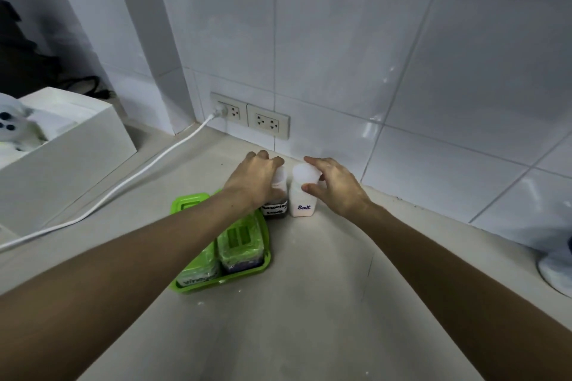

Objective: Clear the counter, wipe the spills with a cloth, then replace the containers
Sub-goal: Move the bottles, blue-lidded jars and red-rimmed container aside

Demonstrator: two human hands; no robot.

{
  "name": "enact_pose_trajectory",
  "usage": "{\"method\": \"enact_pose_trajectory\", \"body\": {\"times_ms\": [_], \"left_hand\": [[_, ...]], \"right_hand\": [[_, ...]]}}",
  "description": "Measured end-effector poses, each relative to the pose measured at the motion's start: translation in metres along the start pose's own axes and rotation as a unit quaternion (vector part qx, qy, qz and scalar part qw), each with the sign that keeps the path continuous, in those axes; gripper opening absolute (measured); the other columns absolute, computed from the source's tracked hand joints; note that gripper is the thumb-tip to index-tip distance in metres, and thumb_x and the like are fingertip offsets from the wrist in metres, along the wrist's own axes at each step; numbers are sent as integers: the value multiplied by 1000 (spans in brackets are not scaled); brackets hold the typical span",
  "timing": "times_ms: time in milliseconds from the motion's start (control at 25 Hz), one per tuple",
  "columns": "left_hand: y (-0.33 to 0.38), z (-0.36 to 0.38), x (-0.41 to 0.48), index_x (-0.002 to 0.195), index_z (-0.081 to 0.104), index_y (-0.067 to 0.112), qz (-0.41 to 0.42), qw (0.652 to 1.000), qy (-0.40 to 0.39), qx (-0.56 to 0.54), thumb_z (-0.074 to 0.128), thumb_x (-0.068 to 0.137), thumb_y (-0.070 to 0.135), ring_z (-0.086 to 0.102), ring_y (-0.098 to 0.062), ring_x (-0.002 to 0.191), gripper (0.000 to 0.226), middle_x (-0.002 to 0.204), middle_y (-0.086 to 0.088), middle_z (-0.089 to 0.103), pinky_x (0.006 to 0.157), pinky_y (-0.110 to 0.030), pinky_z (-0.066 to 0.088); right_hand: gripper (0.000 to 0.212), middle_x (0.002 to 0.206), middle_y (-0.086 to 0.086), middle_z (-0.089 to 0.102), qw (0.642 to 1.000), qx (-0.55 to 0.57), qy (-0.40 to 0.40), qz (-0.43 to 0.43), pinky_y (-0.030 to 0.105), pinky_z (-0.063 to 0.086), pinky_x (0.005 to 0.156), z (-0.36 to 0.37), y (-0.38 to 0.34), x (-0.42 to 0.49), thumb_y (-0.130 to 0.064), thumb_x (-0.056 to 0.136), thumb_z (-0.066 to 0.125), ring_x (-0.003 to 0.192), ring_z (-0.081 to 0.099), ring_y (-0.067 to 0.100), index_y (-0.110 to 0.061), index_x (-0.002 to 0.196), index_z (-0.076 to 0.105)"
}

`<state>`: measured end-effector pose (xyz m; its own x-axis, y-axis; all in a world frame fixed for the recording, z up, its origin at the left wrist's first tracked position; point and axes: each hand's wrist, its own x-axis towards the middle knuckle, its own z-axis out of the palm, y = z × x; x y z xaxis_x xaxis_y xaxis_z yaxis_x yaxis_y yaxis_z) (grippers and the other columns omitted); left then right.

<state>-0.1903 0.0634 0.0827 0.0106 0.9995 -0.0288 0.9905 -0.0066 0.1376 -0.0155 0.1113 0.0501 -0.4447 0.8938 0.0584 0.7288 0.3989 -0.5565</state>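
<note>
Two small bottles stand side by side on the pale counter (pixel 309 303) near the tiled wall. My left hand (pixel 255 178) is closed around the top of the dark seasoning sauce bottle (pixel 275 209). My right hand (pixel 332 184) grips the white cap of the salt bottle (pixel 301 199), which bears a blue "Salt" label. Just left of them sits a green tray (pixel 247 271) that holds green-lidded containers, one marked vinegar (pixel 198 275). My left forearm crosses over part of the tray. White specks dot the counter near the tray.
A double wall socket (pixel 250 116) sits low on the tiles, with a white cable (pixel 130 182) running left across the counter. A white box (pixel 71 158) stands at the left. A white rounded object (pixel 557 269) sits at the right edge.
</note>
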Motion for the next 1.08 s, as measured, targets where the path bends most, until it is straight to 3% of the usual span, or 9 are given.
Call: {"method": "enact_pose_trajectory", "body": {"times_ms": [80,240,400,520,640,800,920,1080], "left_hand": [[11,-1,-3,130,51,18,38,995,86,43,62,79,40,47,-31,116,57,125,-9,54,93,-43,42],[67,13,-9,92,63,13,165,949,213,163,64,67,13,56,-33,84,24,91,-9,64,70,-41,38],[154,68,-10,83,64,12,205,959,171,99,70,66,8,58,-32,75,19,80,-7,62,65,-40,44],[251,98,-8,84,64,12,228,967,97,55,71,67,10,59,-30,77,18,82,-6,63,64,-40,50],[340,112,-5,108,59,13,247,967,57,5,63,76,19,56,-29,97,33,105,-8,58,76,-40,49],[442,115,10,133,41,15,258,960,20,-111,66,75,31,45,-31,116,65,131,-10,41,89,-42,47],[500,122,23,137,37,16,227,964,-14,-138,69,73,36,42,-36,120,74,135,-12,36,95,-46,46],[522,139,30,130,44,19,179,976,12,-125,71,74,34,41,-39,117,64,131,-14,36,96,-46,44]], "right_hand": [[65,144,4,41,1000,-6,13,16,38,43,103,-8,13,-18,-39,88,59,122,51,23,-25,145,32],[54,140,10,43,987,-146,36,49,41,41,101,-42,76,-78,-34,94,50,123,47,30,-15,141,34],[41,131,11,51,965,-244,40,85,39,38,101,-94,157,-167,-27,94,46,118,49,30,-10,132,45],[45,129,14,55,949,-283,81,114,43,40,101,-142,223,-238,-27,87,58,118,52,34,-7,127,51],[53,125,17,57,933,-291,119,172,46,45,97,-187,275,-286,-25,78,66,115,55,37,-6,126,54],[62,138,20,46,922,-304,112,215,47,40,102,-230,329,-316,-20,74,66,124,46,39,-6,131,47],[75,146,20,36,917,-324,79,216,48,31,110,-239,361,-315,-37,79,65,131,36,39,-12,142,34],[87,133,22,49,913,-336,33,227,54,20,113,-239,381,-300,-55,75,61,126,38,41,-26,146,21]]}}
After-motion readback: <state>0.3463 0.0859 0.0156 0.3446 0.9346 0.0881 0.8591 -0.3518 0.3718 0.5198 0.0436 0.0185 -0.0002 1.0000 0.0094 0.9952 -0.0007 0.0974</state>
